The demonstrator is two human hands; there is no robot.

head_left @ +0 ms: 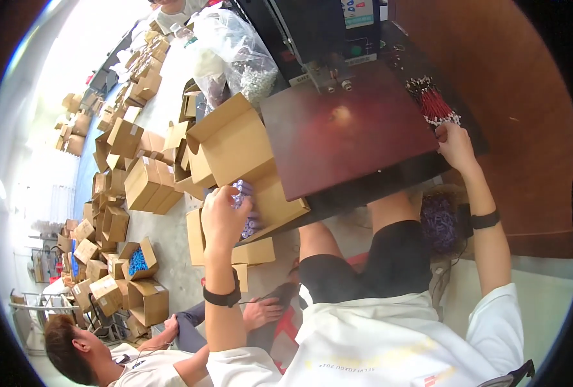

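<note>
We are holding our left hand (225, 218) over purple cylinders (251, 228) in an open carton (230, 143), our right hand (456, 145) near red-wired pieces (432, 103) beside the reddish board (357, 151); we cannot tell what either is gripping. Cartons (146, 184) are crowding the floor (175, 261) leftward.

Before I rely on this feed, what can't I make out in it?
All in the head view:
Left hand: its own back hides whether it grips anything.
Purple tubes: partly covered by that hand, so no sure count.
Right hand: anything at its fingertips is too small to tell.
Machine: top cut off by the upper edge.
</note>
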